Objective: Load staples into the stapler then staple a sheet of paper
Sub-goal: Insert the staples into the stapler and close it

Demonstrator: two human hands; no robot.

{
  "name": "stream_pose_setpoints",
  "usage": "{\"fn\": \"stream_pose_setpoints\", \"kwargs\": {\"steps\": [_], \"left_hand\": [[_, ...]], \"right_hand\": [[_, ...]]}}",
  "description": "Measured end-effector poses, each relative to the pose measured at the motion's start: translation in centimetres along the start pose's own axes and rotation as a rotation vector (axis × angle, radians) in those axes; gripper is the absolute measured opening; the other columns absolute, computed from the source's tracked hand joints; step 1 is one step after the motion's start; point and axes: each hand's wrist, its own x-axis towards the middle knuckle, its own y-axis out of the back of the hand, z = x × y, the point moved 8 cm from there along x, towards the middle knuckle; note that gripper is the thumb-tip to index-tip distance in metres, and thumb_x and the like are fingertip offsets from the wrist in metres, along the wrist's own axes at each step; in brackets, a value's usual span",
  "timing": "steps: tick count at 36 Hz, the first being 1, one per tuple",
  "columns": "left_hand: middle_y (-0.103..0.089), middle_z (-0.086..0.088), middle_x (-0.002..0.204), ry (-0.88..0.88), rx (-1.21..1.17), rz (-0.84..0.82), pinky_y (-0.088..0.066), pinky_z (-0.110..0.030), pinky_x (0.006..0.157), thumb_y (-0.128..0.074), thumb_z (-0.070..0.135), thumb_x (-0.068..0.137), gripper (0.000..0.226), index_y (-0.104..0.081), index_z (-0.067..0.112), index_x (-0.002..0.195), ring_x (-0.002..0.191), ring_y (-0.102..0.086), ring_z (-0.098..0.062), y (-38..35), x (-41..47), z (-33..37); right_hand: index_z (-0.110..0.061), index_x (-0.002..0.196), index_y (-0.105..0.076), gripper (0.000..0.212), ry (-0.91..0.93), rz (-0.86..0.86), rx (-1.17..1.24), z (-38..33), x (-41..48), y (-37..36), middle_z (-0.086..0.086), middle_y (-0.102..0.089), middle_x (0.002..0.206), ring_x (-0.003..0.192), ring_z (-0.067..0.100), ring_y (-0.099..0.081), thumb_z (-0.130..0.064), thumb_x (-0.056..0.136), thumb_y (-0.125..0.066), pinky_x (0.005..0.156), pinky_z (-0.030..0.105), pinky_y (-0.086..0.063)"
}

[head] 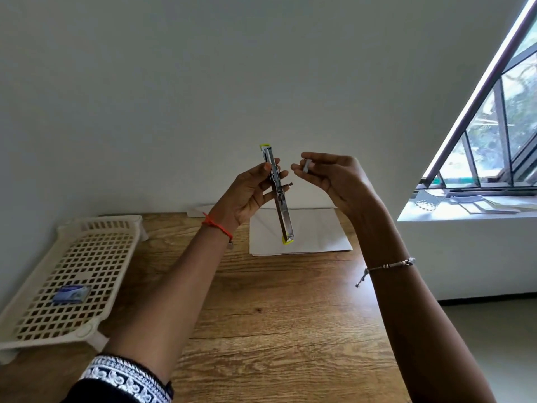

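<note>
My left hand (250, 193) holds the stapler (283, 216) up in the air above the table, swung fully open into one long metal bar with yellow-green ends. My right hand (334, 178) is raised just to the right of it, fingers pinched on a small silver strip of staples (306, 166), a short gap away from the stapler. Below the hands, white sheets of paper (316, 237) lie flat at the far side of the wooden table (276, 315).
A cream perforated plastic tray (72, 274) stands upside down on the table's left side, with a small blue staple box (71, 293) on top. A white wall rises behind the table. A window and its sill (470, 205) with papers are at right.
</note>
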Motion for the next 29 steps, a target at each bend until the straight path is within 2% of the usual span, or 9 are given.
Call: {"fn": "stream_pose_setpoints", "kwargs": {"steps": [6,10,12,17,21,26,29], "left_hand": [[-0.074,0.003,0.072,0.008,0.031,-0.005,-0.062,-0.035,0.070,-0.037,0.011,0.099,0.025,-0.061,0.008,0.094,0.071,-0.072,-0.009,0.1,0.2,-0.4],[-0.074,0.003,0.072,0.013,0.054,-0.005,-0.058,-0.037,0.076,-0.038,0.012,0.099,0.024,-0.062,0.010,0.095,0.074,-0.071,-0.010,0.1,0.4,-0.6],[-0.074,0.002,0.072,0.013,0.054,-0.010,-0.059,-0.038,0.076,-0.038,0.011,0.098,0.024,-0.062,0.010,0.095,0.075,-0.071,-0.010,0.0,0.4,-0.7],[-0.074,0.000,0.073,-0.001,0.059,-0.016,-0.060,-0.038,0.075,-0.039,0.011,0.098,0.024,-0.063,0.010,0.094,0.076,-0.072,-0.012,-0.1,0.2,-0.6],[-0.075,-0.001,0.074,-0.002,0.078,-0.025,-0.061,-0.038,0.074,-0.040,0.011,0.098,0.023,-0.063,0.010,0.095,0.084,-0.068,-0.017,-0.4,0.1,-0.7],[-0.073,-0.001,0.076,0.005,0.106,-0.029,-0.059,-0.040,0.079,-0.042,0.010,0.097,0.021,-0.063,0.008,0.095,0.081,-0.069,-0.015,-0.4,-0.1,-1.0],[-0.073,0.000,0.075,0.012,0.108,-0.021,-0.058,-0.040,0.079,-0.042,0.010,0.097,0.021,-0.062,0.007,0.098,0.080,-0.070,-0.014,-0.2,-0.2,-1.2]], "right_hand": [[0.008,0.097,-0.063,0.016,0.106,-0.023,-0.139,-0.4,-0.1,-0.2,0.020,-0.064,0.084,0.076,0.025,-0.069,0.009,0.081,-0.059,0.077,0.032,-0.060],[0.004,0.097,-0.067,0.022,0.201,0.034,-0.304,-0.7,-0.2,-0.1,0.012,-0.068,0.076,0.065,0.016,-0.066,0.002,0.075,-0.069,0.066,0.024,-0.058],[0.005,0.096,-0.067,0.025,0.251,0.053,-0.358,-0.7,-0.3,-0.2,0.010,-0.068,0.075,0.065,0.015,-0.066,0.002,0.072,-0.072,0.064,0.021,-0.058],[0.004,0.091,-0.070,0.027,0.331,0.098,-0.480,-0.8,-0.5,-0.3,0.010,-0.070,0.071,0.059,0.015,-0.066,-0.002,0.066,-0.078,0.064,0.023,-0.058],[-0.001,0.088,-0.072,0.026,0.378,0.130,-0.578,-0.8,-0.6,-0.5,0.009,-0.071,0.070,0.059,0.017,-0.068,-0.008,0.064,-0.081,0.062,0.024,-0.057],[-0.010,0.082,-0.075,0.019,0.397,0.122,-0.631,-0.5,-0.7,-0.7,0.006,-0.073,0.072,0.063,0.019,-0.069,-0.010,0.064,-0.081,0.067,0.034,-0.058],[-0.007,0.086,-0.074,0.021,0.417,0.112,-0.661,-0.6,-0.9,-1.0,0.009,-0.074,0.076,0.064,0.016,-0.070,-0.010,0.066,-0.080,0.067,0.030,-0.058]]}}
